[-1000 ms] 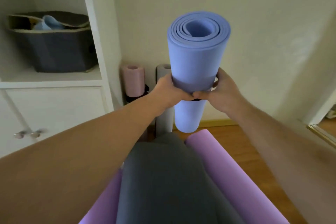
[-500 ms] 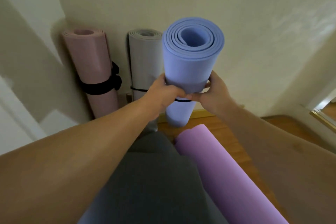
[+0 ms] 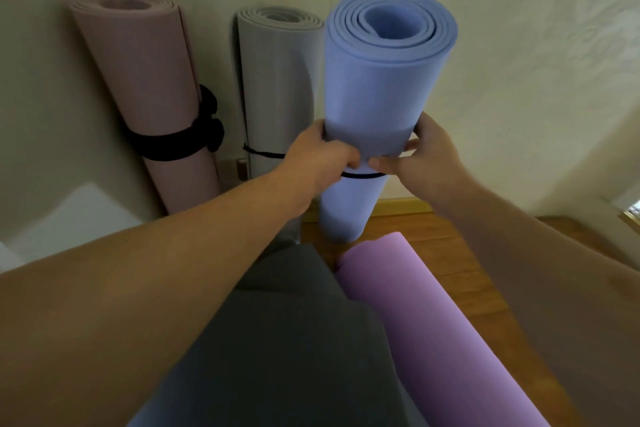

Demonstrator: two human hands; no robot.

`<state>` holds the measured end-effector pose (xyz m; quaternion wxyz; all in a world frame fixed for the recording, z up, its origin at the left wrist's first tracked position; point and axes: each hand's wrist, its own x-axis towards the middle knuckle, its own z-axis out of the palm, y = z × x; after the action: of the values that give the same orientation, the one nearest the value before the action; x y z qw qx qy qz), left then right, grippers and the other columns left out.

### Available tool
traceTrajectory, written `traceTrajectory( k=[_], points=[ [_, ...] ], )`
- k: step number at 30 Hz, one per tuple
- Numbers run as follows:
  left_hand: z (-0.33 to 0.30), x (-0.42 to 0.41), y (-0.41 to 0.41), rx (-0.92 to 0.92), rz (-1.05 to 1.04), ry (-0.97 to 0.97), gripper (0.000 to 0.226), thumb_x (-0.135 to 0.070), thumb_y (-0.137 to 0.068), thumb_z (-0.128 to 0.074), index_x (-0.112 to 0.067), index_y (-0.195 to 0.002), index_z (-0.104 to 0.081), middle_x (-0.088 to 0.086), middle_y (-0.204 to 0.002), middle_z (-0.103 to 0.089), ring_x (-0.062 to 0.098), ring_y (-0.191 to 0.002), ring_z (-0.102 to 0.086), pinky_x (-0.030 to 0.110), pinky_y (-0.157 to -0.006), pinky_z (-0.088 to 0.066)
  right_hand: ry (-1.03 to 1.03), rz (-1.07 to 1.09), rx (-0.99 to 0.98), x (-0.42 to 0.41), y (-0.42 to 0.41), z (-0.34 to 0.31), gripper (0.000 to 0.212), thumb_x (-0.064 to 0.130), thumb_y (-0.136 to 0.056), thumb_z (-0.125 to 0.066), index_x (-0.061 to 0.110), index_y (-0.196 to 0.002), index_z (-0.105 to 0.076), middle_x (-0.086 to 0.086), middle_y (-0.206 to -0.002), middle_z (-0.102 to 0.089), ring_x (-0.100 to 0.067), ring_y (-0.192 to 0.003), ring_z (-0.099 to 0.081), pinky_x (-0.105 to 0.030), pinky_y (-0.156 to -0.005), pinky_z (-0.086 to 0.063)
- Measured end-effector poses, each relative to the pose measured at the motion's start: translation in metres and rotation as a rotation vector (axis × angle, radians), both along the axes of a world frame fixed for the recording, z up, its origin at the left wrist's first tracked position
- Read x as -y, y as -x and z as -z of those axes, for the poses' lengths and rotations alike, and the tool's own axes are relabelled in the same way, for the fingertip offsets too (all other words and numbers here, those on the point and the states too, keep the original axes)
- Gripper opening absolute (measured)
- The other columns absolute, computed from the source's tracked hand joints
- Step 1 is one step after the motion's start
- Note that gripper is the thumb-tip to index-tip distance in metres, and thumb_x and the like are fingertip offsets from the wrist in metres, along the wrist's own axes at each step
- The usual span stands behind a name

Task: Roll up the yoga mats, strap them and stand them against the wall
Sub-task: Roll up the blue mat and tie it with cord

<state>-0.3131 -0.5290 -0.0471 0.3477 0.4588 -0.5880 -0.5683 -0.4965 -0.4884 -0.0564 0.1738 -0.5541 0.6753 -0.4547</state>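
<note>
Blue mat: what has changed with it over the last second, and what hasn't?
The blue rolled mat has been carried toward the wall corner, next to the grey mat and pink mat, which came fully into view as the shelf left it. Unchanged: left hand and right hand still grip it at its thin black strap.

I have one view only, from the head camera, wide-angle, looking forward and steeply down along both forearms. It sits close: the left hand (image 3: 320,158) and right hand (image 3: 427,158) fill mid-frame at arm's reach. It faces the wall (image 3: 519,45), which fills the top, with the floor (image 3: 450,253) at lower right. The edges bend.
</note>
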Motion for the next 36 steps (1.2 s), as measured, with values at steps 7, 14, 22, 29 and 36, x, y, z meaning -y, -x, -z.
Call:
traceTrajectory(
  k=[7, 14, 22, 29, 36],
  points=[
    [0.028, 0.004, -0.003, 0.015, 0.021, -0.033, 0.061, 0.0, -0.084, -0.066, -0.027, -0.138, -0.057, -0.006, -0.117, -0.065, 0.019, -0.103, -0.065, 0.044, -0.095, -0.061, -0.074, -0.008, 0.048, -0.002, -0.003, 0.022, 0.078, 0.014, -0.076, -0.094, 0.023, -0.143, -0.056, 0.008, -0.129, -0.069, -0.022, -0.107, -0.068, -0.048, -0.09, -0.061],
    [0.029, 0.03, 0.003, -0.034, 0.041, -0.07, 0.079, 0.004, -0.088, -0.067, -0.033, -0.153, -0.044, -0.005, -0.13, -0.058, 0.015, -0.105, -0.059, 0.032, -0.08, -0.055, -0.037, 0.006, 0.165, 0.038, -0.002, 0.026, 0.065, 0.015, -0.09, -0.084, 0.024, -0.146, -0.052, 0.016, -0.13, -0.065, -0.02, -0.109, -0.071, -0.049, -0.092, -0.061],
    [0.033, 0.041, 0.003, -0.078, 0.072, -0.171, 0.098, 0.005, -0.083, -0.066, -0.045, -0.159, -0.032, -0.011, -0.148, -0.05, 0.021, -0.127, -0.049, 0.046, -0.096, -0.052, -0.062, -0.007, 0.257, 0.06, -0.011, 0.037, 0.06, 0.023, -0.103, -0.071, 0.031, -0.155, -0.044, 0.018, -0.127, -0.058, -0.015, -0.111, -0.06, -0.037, -0.092, -0.052],
    [0.041, 0.035, 0.0, -0.009, 0.05, -0.108, 0.098, 0.007, -0.089, -0.064, -0.035, -0.166, -0.02, -0.011, -0.146, -0.045, 0.021, -0.127, -0.049, 0.042, -0.104, -0.05, -0.051, 0.013, 0.35, 0.052, -0.005, 0.04, 0.079, 0.025, -0.093, -0.083, 0.026, -0.158, -0.037, 0.014, -0.134, -0.055, -0.013, -0.118, -0.056, -0.024, -0.083, -0.046],
    [0.007, 0.033, 0.016, -0.027, 0.108, -0.077, 0.092, 0.003, -0.082, -0.061, -0.042, -0.158, -0.034, -0.013, -0.131, -0.061, 0.014, -0.114, -0.061, 0.031, -0.076, -0.052, -0.029, 0.063, 0.32, 0.052, -0.007, 0.026, 0.067, 0.031, -0.092, -0.084, 0.023, -0.149, -0.049, 0.009, -0.135, -0.062, -0.018, -0.119, -0.063, -0.027, -0.08, -0.053]
  ],
)
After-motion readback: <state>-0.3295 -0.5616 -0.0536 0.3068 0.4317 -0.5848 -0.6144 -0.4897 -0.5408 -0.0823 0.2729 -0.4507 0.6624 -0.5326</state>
